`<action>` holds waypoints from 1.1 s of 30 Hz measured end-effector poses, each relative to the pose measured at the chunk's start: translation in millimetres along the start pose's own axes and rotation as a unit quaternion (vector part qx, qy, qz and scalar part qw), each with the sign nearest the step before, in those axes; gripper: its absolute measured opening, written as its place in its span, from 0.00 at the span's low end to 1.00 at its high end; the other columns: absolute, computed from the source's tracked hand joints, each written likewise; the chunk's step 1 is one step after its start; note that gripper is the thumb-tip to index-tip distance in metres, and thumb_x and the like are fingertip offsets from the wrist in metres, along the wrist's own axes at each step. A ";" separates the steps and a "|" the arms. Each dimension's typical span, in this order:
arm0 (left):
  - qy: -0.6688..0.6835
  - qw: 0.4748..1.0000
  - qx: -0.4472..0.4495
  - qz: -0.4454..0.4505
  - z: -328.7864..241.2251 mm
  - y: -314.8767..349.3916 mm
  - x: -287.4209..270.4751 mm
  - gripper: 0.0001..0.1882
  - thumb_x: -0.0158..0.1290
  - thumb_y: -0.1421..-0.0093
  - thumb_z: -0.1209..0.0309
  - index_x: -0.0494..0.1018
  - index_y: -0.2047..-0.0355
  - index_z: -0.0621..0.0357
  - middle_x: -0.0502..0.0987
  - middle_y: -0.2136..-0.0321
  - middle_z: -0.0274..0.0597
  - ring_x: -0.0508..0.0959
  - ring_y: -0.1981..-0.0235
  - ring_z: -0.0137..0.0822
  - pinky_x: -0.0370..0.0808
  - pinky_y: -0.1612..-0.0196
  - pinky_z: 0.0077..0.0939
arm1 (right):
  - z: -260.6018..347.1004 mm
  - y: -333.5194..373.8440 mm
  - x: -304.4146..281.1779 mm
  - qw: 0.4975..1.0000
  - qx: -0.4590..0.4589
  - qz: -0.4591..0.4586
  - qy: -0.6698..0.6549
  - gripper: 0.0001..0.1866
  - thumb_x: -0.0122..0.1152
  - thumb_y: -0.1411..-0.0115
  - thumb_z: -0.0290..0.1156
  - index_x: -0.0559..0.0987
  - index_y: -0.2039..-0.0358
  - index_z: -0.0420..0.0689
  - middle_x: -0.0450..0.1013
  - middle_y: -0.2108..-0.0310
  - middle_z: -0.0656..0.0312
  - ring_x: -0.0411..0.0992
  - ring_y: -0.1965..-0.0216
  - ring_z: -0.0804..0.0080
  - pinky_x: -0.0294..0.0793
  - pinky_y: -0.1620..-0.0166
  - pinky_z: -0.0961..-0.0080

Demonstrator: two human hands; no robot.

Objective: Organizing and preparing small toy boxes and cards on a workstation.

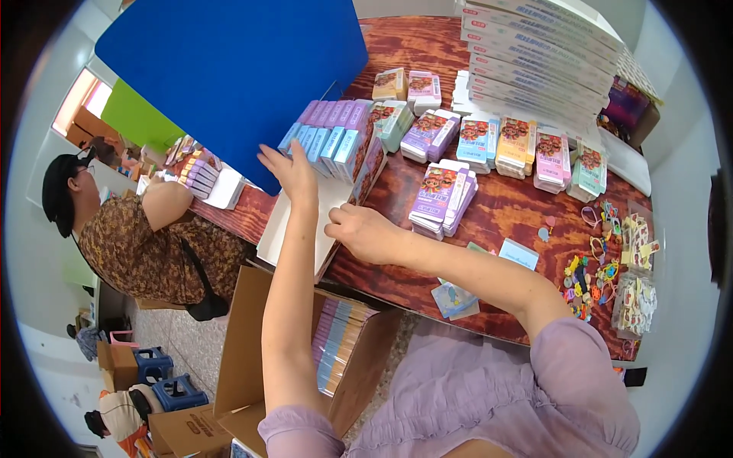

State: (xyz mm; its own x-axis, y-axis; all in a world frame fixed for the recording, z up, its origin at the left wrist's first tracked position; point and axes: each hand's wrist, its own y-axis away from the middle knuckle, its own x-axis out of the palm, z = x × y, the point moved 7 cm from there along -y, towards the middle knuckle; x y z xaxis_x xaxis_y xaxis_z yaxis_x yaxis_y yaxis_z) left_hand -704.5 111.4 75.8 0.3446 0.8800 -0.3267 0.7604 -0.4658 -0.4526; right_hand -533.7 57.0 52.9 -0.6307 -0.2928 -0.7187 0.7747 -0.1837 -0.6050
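A white open-topped display box (317,195) sits at the table's near edge. Its far part holds a row of purple small boxes (340,113) and, in front of them, a row of light-blue small boxes (324,145). My left hand (292,175) is over the box's left side, fingers stretched out against the left end of the blue row. By the right wall of the display box, my right hand (368,233) has its fingers curled in. Whatever they may hold is hidden.
Stacks of coloured packs (435,191) stand right of the display box, before tall piled white cartons (534,69). Trinkets (592,282) lie far right. Blue (237,69) and green panels (137,114) rise left, near a seated person (145,237). A cardboard box (366,359) stands below.
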 end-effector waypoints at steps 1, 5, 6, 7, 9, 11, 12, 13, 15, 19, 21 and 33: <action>-0.001 1.000 -0.001 0.000 1.5 -2.8 -2.5 0.42 0.46 0.31 0.52 0.48 0.33 0.76 0.40 0.30 0.73 0.45 0.29 0.63 0.47 0.29 0.42 | 1.0 0.8 0.5 1.000 0.000 0.001 -0.001 0.06 0.56 0.51 0.20 0.77 0.70 0.40 0.69 0.67 0.54 0.71 0.63 0.55 0.74 0.59 0.63; -0.117 0.980 0.088 0.134 -11.7 6.6 22.8 0.44 0.43 0.31 0.49 0.44 0.32 0.77 0.37 0.30 0.73 0.42 0.29 0.65 0.44 0.29 0.48 | -1.0 5.6 2.2 1.000 -0.001 0.002 0.009 0.07 0.56 0.51 0.21 0.76 0.69 0.40 0.69 0.67 0.54 0.70 0.63 0.56 0.74 0.58 0.64; -0.069 0.984 0.077 0.144 -9.5 10.7 24.7 0.45 0.42 0.31 0.48 0.43 0.31 0.76 0.37 0.30 0.73 0.40 0.28 0.65 0.43 0.29 0.49 | 1.8 5.1 4.4 1.000 -0.005 0.014 0.014 0.08 0.56 0.51 0.22 0.76 0.68 0.40 0.69 0.66 0.55 0.70 0.63 0.56 0.73 0.58 0.65; -0.070 0.984 0.079 0.147 -8.8 10.6 26.9 0.45 0.42 0.31 0.48 0.43 0.31 0.76 0.37 0.30 0.73 0.40 0.28 0.65 0.43 0.29 0.49 | 3.6 4.8 5.0 1.000 -0.003 0.012 0.014 0.08 0.56 0.51 0.22 0.76 0.68 0.40 0.69 0.66 0.55 0.70 0.63 0.56 0.73 0.58 0.65; -0.013 0.996 0.061 0.065 -9.2 9.8 27.1 0.47 0.42 0.31 0.46 0.40 0.31 0.75 0.35 0.30 0.73 0.37 0.28 0.65 0.40 0.28 0.49 | 4.3 5.4 3.9 1.000 -0.002 0.009 0.023 0.10 0.56 0.50 0.23 0.77 0.65 0.40 0.70 0.66 0.55 0.70 0.63 0.57 0.74 0.57 0.65; -0.004 0.998 0.032 0.045 -3.9 6.6 24.4 0.49 0.42 0.32 0.44 0.37 0.30 0.74 0.32 0.30 0.72 0.33 0.28 0.64 0.37 0.28 0.48 | 3.0 4.8 3.8 1.000 0.001 0.005 0.028 0.11 0.55 0.50 0.23 0.78 0.64 0.40 0.70 0.65 0.55 0.70 0.63 0.58 0.74 0.57 0.65; -0.002 0.999 0.016 0.052 6.8 1.4 20.5 0.52 0.44 0.33 0.41 0.35 0.30 0.72 0.29 0.30 0.71 0.31 0.27 0.61 0.35 0.27 0.46 | 3.6 5.2 5.7 1.000 0.001 0.002 0.030 0.11 0.55 0.49 0.24 0.78 0.64 0.40 0.71 0.65 0.55 0.71 0.63 0.58 0.74 0.57 0.65; 0.020 0.999 -0.013 0.041 18.5 -3.6 11.8 0.53 0.47 0.35 0.41 0.35 0.29 0.70 0.32 0.29 0.67 0.35 0.27 0.57 0.39 0.28 0.45 | 3.7 3.7 9.8 1.000 0.006 0.002 0.027 0.11 0.55 0.49 0.24 0.79 0.64 0.41 0.71 0.65 0.56 0.71 0.62 0.58 0.74 0.57 0.64; 0.087 0.992 -0.045 0.080 6.9 10.6 22.7 0.56 0.51 0.37 0.40 0.33 0.28 0.64 0.38 0.28 0.60 0.45 0.27 0.51 0.48 0.29 0.45 | -9.6 9.2 5.2 0.999 0.030 -0.032 0.027 0.11 0.55 0.49 0.24 0.79 0.64 0.41 0.71 0.66 0.56 0.72 0.61 0.57 0.74 0.57 0.64; 0.092 0.984 -0.064 0.135 -15.1 18.6 -1.1 0.53 0.49 0.36 0.41 0.35 0.28 0.61 0.45 0.29 0.59 0.52 0.29 0.52 0.54 0.31 0.45 | 6.6 11.1 -9.0 0.988 0.082 -0.129 -0.010 0.12 0.56 0.51 0.23 0.77 0.64 0.39 0.70 0.67 0.55 0.72 0.61 0.57 0.74 0.56 0.63; 0.071 0.987 -0.034 0.141 -38.6 38.7 -14.7 0.48 0.50 0.34 0.45 0.40 0.28 0.59 0.47 0.30 0.59 0.51 0.28 0.50 0.53 0.30 0.43 | 27.6 23.1 -16.4 0.977 0.137 -0.164 -0.008 0.17 0.56 0.50 0.23 0.76 0.57 0.37 0.70 0.58 0.52 0.71 0.57 0.56 0.73 0.54 0.64; 0.166 0.912 0.099 0.363 -121.5 274.9 -17.9 0.20 0.50 0.35 0.79 0.69 0.43 0.68 0.68 0.40 0.56 0.67 0.37 0.47 0.62 0.35 0.40 | 75.7 249.7 -98.3 0.927 0.344 -0.131 0.076 0.12 0.61 0.50 0.23 0.79 0.63 0.38 0.74 0.62 0.56 0.72 0.57 0.56 0.73 0.53 0.63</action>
State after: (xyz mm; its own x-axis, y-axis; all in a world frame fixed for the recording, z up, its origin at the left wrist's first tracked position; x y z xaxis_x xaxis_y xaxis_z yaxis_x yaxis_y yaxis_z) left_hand -434.8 -21.2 58.0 0.8902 0.2976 -0.3450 0.1630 -0.9151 -0.3687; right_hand -274.8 -31.2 -1.6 -0.7597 -0.0273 -0.6497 0.4063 -0.8000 -0.4414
